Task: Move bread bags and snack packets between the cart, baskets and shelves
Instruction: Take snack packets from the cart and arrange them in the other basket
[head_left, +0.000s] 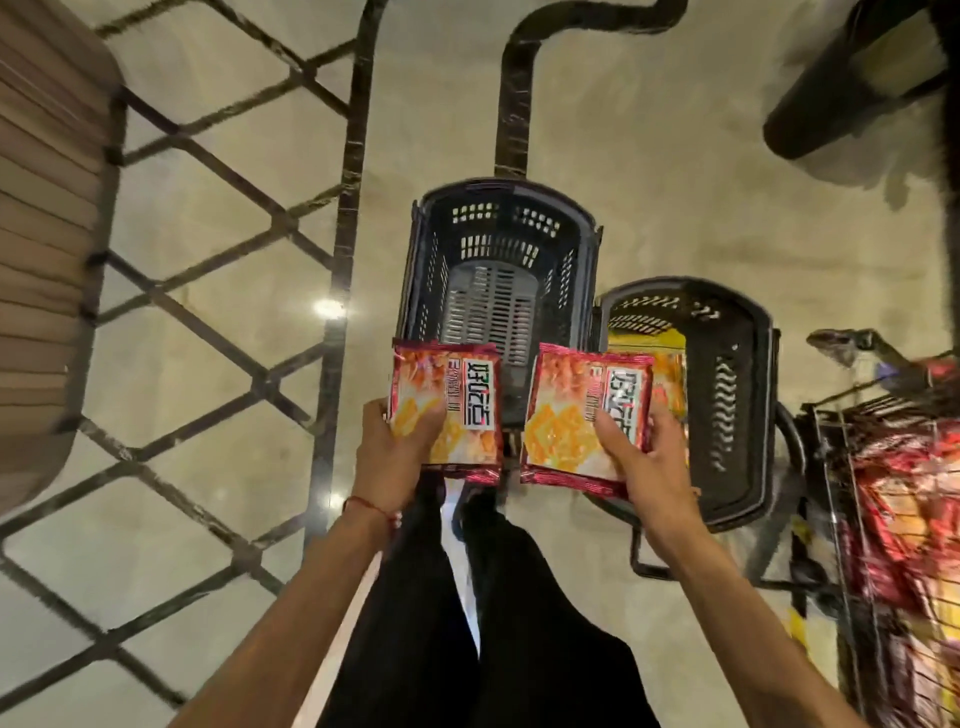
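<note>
Pinching one red snack packet (452, 395) under the thumb of the left hand (395, 447); gripping a matching second packet (576, 415) the same way in the right hand (641, 452). Held over the near rims of the blue basket (426, 270) ahead and the black basket (748, 395) to the right. Likely mid-transfer from the wire cart (841, 519) at far right. Next: lowering and letting go into a basket. Bold block lettering, upside down, not readable.

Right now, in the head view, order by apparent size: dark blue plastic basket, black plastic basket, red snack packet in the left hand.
1. Dark blue plastic basket and black plastic basket: alike, not ranked.
2. Red snack packet in the left hand: smallest, though nearest.
</note>
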